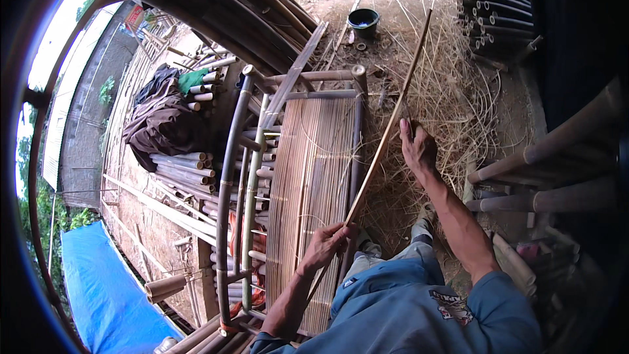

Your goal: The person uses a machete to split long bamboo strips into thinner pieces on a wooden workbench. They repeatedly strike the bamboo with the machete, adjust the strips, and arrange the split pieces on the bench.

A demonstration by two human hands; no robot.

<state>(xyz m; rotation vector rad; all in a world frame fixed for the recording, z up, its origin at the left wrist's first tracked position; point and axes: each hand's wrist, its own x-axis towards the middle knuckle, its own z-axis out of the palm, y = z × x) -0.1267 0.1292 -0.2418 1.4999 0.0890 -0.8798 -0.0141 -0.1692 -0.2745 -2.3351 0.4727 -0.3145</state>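
A long, thin bamboo strip [383,141] slants across the view, from beside my left forearm up to the far right. My left hand [329,242] is closed around its lower part, over the right edge of a bamboo bench. My right hand [419,146] is just right of the strip at mid-length, fingers curled and thumb pointing up. Whatever lies in that grip is mostly hidden; a small dark sliver shows above the fingertips. The bench top [318,157], made of narrow bamboo slats, lies left of the strip.
Bamboo shavings [452,98] cover the ground ahead and right. Beyond stands a dark bucket [363,22]. Stacked bamboo poles [495,10] are at the far right, cut poles [183,172] at left under a brown cloth [164,121]. A blue tarp [108,288] lies lower left.
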